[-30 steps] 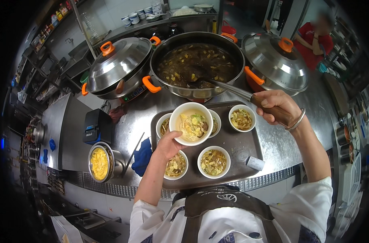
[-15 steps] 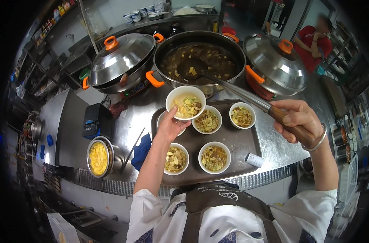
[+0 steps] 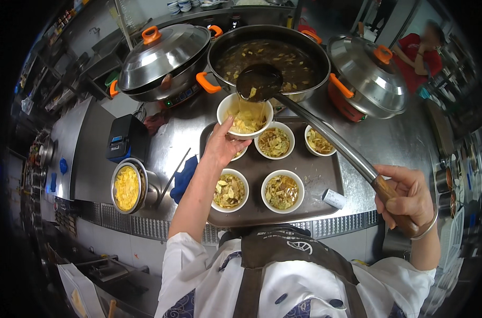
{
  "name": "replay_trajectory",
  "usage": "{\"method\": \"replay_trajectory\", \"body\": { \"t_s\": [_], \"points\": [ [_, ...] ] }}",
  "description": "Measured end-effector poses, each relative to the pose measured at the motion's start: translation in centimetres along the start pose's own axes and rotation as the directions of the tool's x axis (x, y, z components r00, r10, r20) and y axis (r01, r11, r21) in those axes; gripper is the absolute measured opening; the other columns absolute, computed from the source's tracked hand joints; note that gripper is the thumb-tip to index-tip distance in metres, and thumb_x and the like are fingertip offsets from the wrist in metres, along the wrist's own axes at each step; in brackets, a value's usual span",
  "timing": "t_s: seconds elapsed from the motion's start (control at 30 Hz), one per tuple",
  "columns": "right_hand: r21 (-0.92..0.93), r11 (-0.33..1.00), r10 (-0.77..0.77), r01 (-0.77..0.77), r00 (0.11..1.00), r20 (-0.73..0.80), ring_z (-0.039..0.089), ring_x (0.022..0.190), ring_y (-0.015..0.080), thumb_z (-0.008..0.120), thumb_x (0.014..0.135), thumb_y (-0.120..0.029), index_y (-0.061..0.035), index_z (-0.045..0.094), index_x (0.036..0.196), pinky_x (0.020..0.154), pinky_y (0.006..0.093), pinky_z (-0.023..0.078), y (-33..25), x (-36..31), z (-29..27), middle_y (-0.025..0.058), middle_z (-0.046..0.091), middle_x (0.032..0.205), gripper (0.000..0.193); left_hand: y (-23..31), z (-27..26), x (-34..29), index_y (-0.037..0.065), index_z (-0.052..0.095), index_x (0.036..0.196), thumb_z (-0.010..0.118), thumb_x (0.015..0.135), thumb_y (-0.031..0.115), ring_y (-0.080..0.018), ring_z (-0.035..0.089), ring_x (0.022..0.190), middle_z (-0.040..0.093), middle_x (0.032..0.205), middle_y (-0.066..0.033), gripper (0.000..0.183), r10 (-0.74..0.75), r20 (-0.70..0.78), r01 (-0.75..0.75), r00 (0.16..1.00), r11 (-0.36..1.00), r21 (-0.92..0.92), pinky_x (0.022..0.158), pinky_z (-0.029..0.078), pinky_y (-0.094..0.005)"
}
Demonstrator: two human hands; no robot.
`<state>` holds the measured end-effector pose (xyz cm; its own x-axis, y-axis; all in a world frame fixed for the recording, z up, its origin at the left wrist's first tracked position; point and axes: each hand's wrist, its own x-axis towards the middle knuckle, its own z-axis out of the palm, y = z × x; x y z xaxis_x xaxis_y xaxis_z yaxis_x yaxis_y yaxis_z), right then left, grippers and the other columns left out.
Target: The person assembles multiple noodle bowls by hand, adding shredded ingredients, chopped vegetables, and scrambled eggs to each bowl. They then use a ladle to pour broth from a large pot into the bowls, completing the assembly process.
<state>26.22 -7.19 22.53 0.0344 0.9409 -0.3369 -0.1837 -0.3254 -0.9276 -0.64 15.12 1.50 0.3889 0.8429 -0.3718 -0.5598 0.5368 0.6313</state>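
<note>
My left hand point(image 3: 223, 146) is closed on a white bowl point(image 3: 226, 110), raised at the near rim of the big soup pot point(image 3: 217, 74). Yellow pieces show inside that bowl. In my right hand point(image 3: 407, 200) is the wooden handle of a long metal ladle point(image 3: 326, 132). The ladle's dark head tilts over the held bowl, and broth runs down from it. Below, a brown tray point(image 3: 318, 172) bears several filled white bowls, among them one bowl point(image 3: 282, 192) near the front and another point(image 3: 274, 140) behind it. Part of one tray bowl is hidden by my left hand.
Lidded pans with orange handles flank the pot, one pan point(image 3: 167, 61) left and one pan point(image 3: 365, 77) right. A metal container point(image 3: 126, 187) of yellow strips, a blue cloth point(image 3: 185, 180), a black device point(image 3: 126, 138) and a paper roll point(image 3: 333, 199) sit around. A person in red point(image 3: 418, 58) stands back right.
The ladle's head has come up out of the pot and over the held bowl, and broth now pours in. My right hand has moved down and slightly right.
</note>
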Motion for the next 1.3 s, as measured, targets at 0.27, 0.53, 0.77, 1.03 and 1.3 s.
{"method": "replay_trajectory", "body": {
  "t_s": [0.27,0.53,0.77,1.03,1.3],
  "points": [
    [-0.176,0.984,0.011,-0.005,1.0,0.029,0.052,0.05,0.0103,0.052,0.061,0.014,0.0058,0.042,0.12,0.044,0.0194,0.04,1.9,-1.2,0.2,0.0088,0.055,0.066,0.06,0.0,0.5,-0.6,0.009,0.032,0.119,0.061,0.079,0.028,-0.0319,0.054,0.094,0.045,0.11,-0.0151,0.052,-0.008,-0.017,0.008,1.0,1.0,0.003,0.07,0.052,-0.0411],
    [-0.826,0.432,-0.319,0.363,0.918,0.236,0.055,0.051,0.0187,0.056,0.06,0.007,0.0051,0.045,0.117,0.048,0.0253,0.043,5.4,-1.3,-1.8,0.0133,0.057,0.067,0.058,-0.1,0.0,-0.7,0.01,0.036,0.117,0.06,0.079,0.028,-0.0305,0.055,0.092,0.048,0.108,-0.0137,0.048,-0.012,-0.015,0.012,1.0,1.0,0.012,0.071,0.051,-0.0414],
    [-0.919,0.098,-0.373,0.381,0.871,0.321,0.05,0.048,0.0227,0.056,0.058,0.007,0.0009,0.045,0.118,0.047,0.0289,0.041,6.5,-0.9,-2.8,0.0109,0.049,0.06,0.061,-0.2,-0.6,-0.3,0.01,0.037,0.116,0.059,0.08,0.026,-0.0304,0.055,0.093,0.048,0.108,-0.0135,0.045,-0.027,-0.017,0.027,0.999,1.0,-0.003,0.071,0.051,-0.0418],
    [-0.831,0.458,-0.43,0.317,0.897,0.105,0.046,0.05,0.0133,0.054,0.06,0.004,-0.0011,0.045,0.119,0.049,0.0251,0.038,4.9,4.8,-3.6,0.0035,0.047,0.061,0.06,-0.1,-0.3,-0.1,0.009,0.034,0.12,0.054,0.083,0.025,-0.0334,0.05,0.101,0.042,0.118,-0.0146,0.045,-0.038,-0.016,0.038,0.999,0.999,0.033,0.077,0.048,-0.044],
    [-0.925,-0.358,-0.495,0.127,0.814,0.303,0.057,0.063,0.0346,0.05,0.066,-0.002,-0.0009,0.044,0.113,0.055,0.0423,0.045,3.5,20.1,-7.6,0.0191,0.057,0.079,0.047,-1.6,1.3,-2.0,0.009,0.033,0.123,0.054,0.083,0.024,-0.0316,0.047,0.106,0.041,0.121,-0.0144,0.048,-0.093,-0.065,0.097,0.994,0.993,0.072,0.079,0.046,-0.047]
  ]
}}
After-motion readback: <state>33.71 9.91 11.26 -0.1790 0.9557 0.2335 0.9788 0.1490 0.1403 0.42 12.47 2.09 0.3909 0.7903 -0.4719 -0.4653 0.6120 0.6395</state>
